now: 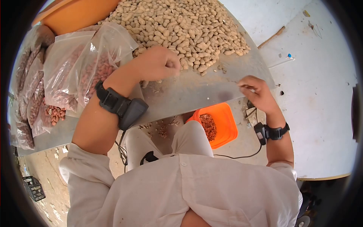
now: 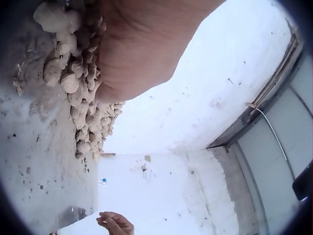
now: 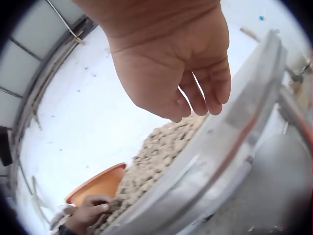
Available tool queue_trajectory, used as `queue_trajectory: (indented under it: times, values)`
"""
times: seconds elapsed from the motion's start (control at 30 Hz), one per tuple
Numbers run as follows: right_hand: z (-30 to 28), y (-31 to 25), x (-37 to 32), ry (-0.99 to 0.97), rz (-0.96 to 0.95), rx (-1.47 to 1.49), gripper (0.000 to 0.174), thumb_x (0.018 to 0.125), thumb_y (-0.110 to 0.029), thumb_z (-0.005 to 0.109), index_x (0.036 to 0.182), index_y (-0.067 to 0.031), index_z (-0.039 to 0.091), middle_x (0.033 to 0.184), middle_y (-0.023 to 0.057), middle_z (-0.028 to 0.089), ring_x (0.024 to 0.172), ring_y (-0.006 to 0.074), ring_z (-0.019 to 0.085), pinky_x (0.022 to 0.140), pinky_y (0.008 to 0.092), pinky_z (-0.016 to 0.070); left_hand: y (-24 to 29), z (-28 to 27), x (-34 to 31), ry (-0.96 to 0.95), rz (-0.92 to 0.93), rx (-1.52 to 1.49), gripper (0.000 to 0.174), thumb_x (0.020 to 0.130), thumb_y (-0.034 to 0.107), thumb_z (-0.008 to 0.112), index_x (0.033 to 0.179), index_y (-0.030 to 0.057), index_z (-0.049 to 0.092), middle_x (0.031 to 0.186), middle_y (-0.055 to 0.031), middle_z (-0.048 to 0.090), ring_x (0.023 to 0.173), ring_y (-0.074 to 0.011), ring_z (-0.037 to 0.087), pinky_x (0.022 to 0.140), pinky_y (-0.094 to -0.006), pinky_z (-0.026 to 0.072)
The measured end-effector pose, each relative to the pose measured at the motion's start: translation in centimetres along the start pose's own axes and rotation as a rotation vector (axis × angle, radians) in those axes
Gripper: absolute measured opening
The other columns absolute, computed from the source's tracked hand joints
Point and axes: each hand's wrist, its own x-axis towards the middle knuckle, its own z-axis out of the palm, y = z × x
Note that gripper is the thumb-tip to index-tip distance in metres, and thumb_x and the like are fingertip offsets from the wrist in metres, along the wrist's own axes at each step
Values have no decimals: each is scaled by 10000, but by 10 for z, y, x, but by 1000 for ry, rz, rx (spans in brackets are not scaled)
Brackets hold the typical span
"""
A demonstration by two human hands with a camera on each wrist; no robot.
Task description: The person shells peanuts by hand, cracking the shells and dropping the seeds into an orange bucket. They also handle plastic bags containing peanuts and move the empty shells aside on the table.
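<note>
A big heap of unshelled peanuts [image 1: 185, 30] covers the far part of a grey metal table [image 1: 189, 90]. My left hand [image 1: 160, 62] is at the heap's near edge with its fingers bent; in the left wrist view its fingers are hidden behind the hand, and I cannot tell whether they hold a peanut. Off to the right, near the table's rim, is my right hand [image 1: 257, 94], its fingers loosely bent. The right wrist view shows that hand [image 3: 176, 73] with nothing visible between thumb and fingers.
Below the table edge stands an orange bucket [image 1: 228, 126] with reddish kernels [image 1: 208, 126] inside. Clear plastic bags [image 1: 62, 72] of red kernels lie at left, near an orange basin [image 1: 75, 17]. A black crate [image 1: 34, 188] sits on the floor.
</note>
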Motion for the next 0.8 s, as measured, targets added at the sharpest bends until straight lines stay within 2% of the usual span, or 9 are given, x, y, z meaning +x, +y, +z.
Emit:
queue_trajectory:
  times: [0.1, 0.2, 0.3, 0.4, 0.5, 0.6, 0.7, 0.8]
  values:
    - [18, -11, 42, -251, -264, -126, 194, 761, 4, 565, 943, -32, 620, 856, 103, 622, 775, 268, 593, 691, 343, 472, 15, -8, -10, -236, 6, -86, 151, 703, 134, 670, 796, 16, 660, 607, -21, 571, 529, -95, 497, 503, -266, 418]
    - [34, -13, 77, -403, -300, -246, 258, 732, 27, 558, 969, -49, 630, 912, 125, 611, 855, 317, 573, 753, 378, 460, 28, -17, -16, -359, -17, 95, 178, 686, 152, 679, 792, 9, 667, 639, -43, 603, 561, -108, 536, 519, -262, 430]
    - [44, -9, 107, -360, -378, -213, 305, 733, 31, 557, 1008, -74, 635, 909, 124, 595, 880, 308, 552, 788, 375, 447, 16, -17, -16, -339, -13, 166, 202, 681, 175, 680, 788, 3, 667, 642, -58, 610, 595, -134, 574, 540, -262, 447]
    - [48, -22, 126, -389, -325, -265, 370, 718, 65, 543, 1050, -78, 623, 981, 119, 589, 960, 278, 534, 830, 353, 429, 22, -18, -13, -376, -264, 158, 238, 671, 195, 694, 806, 1, 662, 659, -79, 619, 644, -166, 601, 586, -275, 465]
    - [56, -29, 145, -255, -562, -209, 374, 719, 66, 539, 1055, -78, 617, 965, 110, 587, 939, 278, 535, 840, 345, 425, 10, -13, -12, -172, -86, 180, 240, 680, 201, 695, 815, 6, 656, 698, -87, 624, 680, -174, 601, 619, -285, 469]
    - [54, -45, 159, -269, -549, -127, 336, 741, 56, 536, 1046, -63, 610, 959, 102, 588, 918, 267, 540, 841, 336, 425, -2, -10, -8, -33, 2, 66, 235, 652, 209, 694, 751, 1, 649, 691, -92, 636, 662, -194, 614, 613, -308, 474]
    - [48, -53, 170, -171, -541, -182, 280, 751, 36, 550, 1010, -50, 614, 915, 90, 593, 871, 247, 556, 806, 334, 441, -8, -8, -2, 85, 79, 72, 218, 673, 195, 683, 775, 6, 644, 715, -94, 634, 671, -192, 612, 622, -297, 471]
    - [41, -59, 176, -128, -264, -80, 222, 749, 10, 575, 957, -47, 629, 875, 86, 600, 831, 234, 571, 764, 331, 456, -16, -8, 5, 175, 151, 132, 170, 703, 154, 658, 793, 10, 639, 737, -99, 633, 671, -194, 610, 623, -292, 471]
